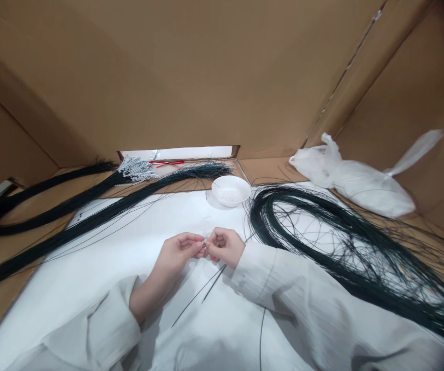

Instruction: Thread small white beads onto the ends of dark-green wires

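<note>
1. While both hands meet at the middle of the white tabletop [90, 268], the left hand [179, 252] and the right hand [225, 246] have their fingertips pinched together on something very small and pale, too small to make out, at the top end of a thin dark green wire [206, 288].
2. From the pinched fingertips that wire slants down and toward the left forearm, lying loose on the white surface; a second similar strand runs close beside it.
3. Both hands are closed in a fine pinch, thumb against forefinger, with the other fingers curled in; neither is spread open.
4. Judging by its look, the wire is light, springy and slick, so it would likely twist or slip if held far from its end; a grip right at the tip, as the fingertips have it, seems the surest hold.
5. Just beyond the fingertips sits a small round white bowl [231, 190], apart from both hands.
6. Off to the right-hand side of the fingers sprawls a large looped tangle of dark green wires [322, 237], its nearest strands close to the right wrist.
7. Away past the left fingers lie straight bundles of dark green wire [90, 219], a cluster of silvery beaded sprigs [137, 169], and a red strip [166, 163].
8. Farther right rests a crumpled white plastic bag [353, 180] against the brown cardboard wall [206, 77].
</note>
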`<action>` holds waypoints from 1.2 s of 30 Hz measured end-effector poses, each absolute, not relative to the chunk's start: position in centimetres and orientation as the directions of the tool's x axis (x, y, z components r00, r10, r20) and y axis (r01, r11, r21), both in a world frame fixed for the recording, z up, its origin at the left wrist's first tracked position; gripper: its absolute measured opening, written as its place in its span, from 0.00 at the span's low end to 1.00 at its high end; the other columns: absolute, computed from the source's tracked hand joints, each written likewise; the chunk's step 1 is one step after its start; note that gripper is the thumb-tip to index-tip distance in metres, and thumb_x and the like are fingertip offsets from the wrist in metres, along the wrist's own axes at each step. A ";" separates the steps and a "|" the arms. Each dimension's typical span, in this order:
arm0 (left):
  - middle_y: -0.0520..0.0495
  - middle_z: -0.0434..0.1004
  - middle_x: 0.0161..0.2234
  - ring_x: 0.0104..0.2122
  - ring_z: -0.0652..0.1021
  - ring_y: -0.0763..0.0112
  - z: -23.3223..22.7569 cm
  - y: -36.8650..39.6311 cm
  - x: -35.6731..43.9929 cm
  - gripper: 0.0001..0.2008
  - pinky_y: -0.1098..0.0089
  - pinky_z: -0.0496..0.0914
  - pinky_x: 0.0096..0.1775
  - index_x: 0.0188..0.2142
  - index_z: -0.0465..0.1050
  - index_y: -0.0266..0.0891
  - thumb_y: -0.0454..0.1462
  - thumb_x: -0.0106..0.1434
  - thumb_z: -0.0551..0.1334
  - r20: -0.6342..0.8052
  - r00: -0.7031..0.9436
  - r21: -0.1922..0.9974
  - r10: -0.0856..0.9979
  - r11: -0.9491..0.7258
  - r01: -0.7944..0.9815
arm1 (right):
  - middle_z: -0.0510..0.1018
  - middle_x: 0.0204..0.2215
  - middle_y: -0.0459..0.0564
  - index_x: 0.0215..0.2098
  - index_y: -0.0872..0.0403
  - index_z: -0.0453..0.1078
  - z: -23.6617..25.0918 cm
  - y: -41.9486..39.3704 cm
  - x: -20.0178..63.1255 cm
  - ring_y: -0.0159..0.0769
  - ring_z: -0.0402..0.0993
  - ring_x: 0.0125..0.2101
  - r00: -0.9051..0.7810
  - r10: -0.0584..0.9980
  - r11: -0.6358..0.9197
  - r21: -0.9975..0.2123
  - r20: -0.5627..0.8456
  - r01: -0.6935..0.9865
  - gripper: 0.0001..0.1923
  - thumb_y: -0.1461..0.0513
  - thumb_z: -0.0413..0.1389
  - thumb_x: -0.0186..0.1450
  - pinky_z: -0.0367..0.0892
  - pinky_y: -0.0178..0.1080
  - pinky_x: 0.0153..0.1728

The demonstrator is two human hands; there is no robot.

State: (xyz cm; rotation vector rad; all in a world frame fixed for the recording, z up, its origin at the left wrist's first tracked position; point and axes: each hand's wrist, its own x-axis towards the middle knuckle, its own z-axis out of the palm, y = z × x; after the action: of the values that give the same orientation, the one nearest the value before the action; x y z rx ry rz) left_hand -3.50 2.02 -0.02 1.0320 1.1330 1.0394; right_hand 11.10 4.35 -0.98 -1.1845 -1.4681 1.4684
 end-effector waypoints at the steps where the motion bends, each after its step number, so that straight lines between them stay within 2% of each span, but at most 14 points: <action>1: 0.48 0.76 0.23 0.24 0.74 0.73 0.0 2.0 -3.5 0.10 0.72 0.68 0.32 0.31 0.74 0.33 0.36 0.49 0.66 -0.194 0.120 0.973 0.974 0.207 -0.106 | 0.68 0.13 0.41 0.20 0.56 0.61 -1.0 4.4 11.1 0.27 0.66 0.14 -0.312 0.945 -0.071 -0.992 -0.101 0.106 0.05 0.65 0.55 0.48 0.63 0.29 0.14; 8: 0.46 0.77 0.25 0.25 0.75 0.73 -0.2 2.1 -3.7 0.11 0.72 0.69 0.33 0.32 0.75 0.33 0.37 0.49 0.66 -0.208 0.131 0.970 0.969 0.222 -0.101 | 0.68 0.14 0.41 0.21 0.56 0.61 -1.1 4.4 11.2 0.27 0.66 0.14 -0.337 0.939 -0.046 -0.995 -0.074 0.090 0.04 0.65 0.54 0.49 0.63 0.30 0.15; 15: 0.49 0.75 0.24 0.24 0.74 0.75 -0.3 2.1 -3.6 0.07 0.74 0.69 0.31 0.31 0.74 0.33 0.35 0.51 0.64 -0.157 0.139 0.986 0.978 0.163 -0.038 | 0.68 0.13 0.41 0.20 0.56 0.61 -1.2 4.3 11.1 0.26 0.65 0.13 -0.319 0.942 -0.082 -0.992 -0.109 0.097 0.04 0.65 0.54 0.48 0.63 0.30 0.14; 21: 0.46 0.77 0.30 0.31 0.76 0.71 -0.2 2.1 -3.7 0.06 0.73 0.68 0.36 0.31 0.74 0.34 0.35 0.53 0.62 -0.077 0.120 0.988 0.990 0.060 0.140 | 0.70 0.15 0.43 0.22 0.57 0.63 -1.1 4.3 11.0 0.26 0.65 0.13 -0.302 0.939 -0.122 -0.980 -0.165 0.154 0.04 0.64 0.55 0.50 0.62 0.29 0.14; 26: 0.46 0.77 0.34 0.33 0.76 0.69 0.0 1.9 -3.8 0.10 0.72 0.68 0.37 0.36 0.72 0.35 0.38 0.56 0.59 0.028 0.133 0.958 0.991 -0.065 0.278 | 0.70 0.14 0.42 0.22 0.57 0.64 -0.6 4.1 11.1 0.25 0.64 0.13 -0.305 0.937 -0.115 -0.976 -0.169 0.186 0.03 0.65 0.54 0.51 0.62 0.29 0.14; 31: 0.50 0.76 0.33 0.32 0.75 0.72 0.5 1.5 -3.8 0.09 0.73 0.67 0.37 0.39 0.70 0.39 0.36 0.59 0.56 0.130 0.160 0.861 0.978 -0.192 0.471 | 0.70 0.14 0.42 0.23 0.57 0.63 -0.5 4.0 11.1 0.25 0.64 0.12 -0.324 0.933 -0.098 -0.977 -0.157 0.192 0.02 0.66 0.54 0.52 0.62 0.28 0.15; 36: 0.52 0.75 0.31 0.31 0.74 0.73 0.7 1.2 -3.6 0.07 0.74 0.66 0.35 0.38 0.68 0.41 0.35 0.59 0.55 0.169 0.180 0.820 0.969 -0.240 0.520 | 0.70 0.14 0.42 0.28 0.57 0.66 -1.0 4.2 11.1 0.25 0.64 0.13 -0.364 0.927 -0.020 -0.982 -0.089 0.189 0.04 0.64 0.54 0.53 0.62 0.29 0.17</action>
State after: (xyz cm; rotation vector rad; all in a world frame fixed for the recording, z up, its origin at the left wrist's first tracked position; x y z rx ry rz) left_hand -3.55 1.24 0.67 1.8489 1.3996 0.9432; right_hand 11.14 4.21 -0.97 -1.1846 -1.6042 1.4382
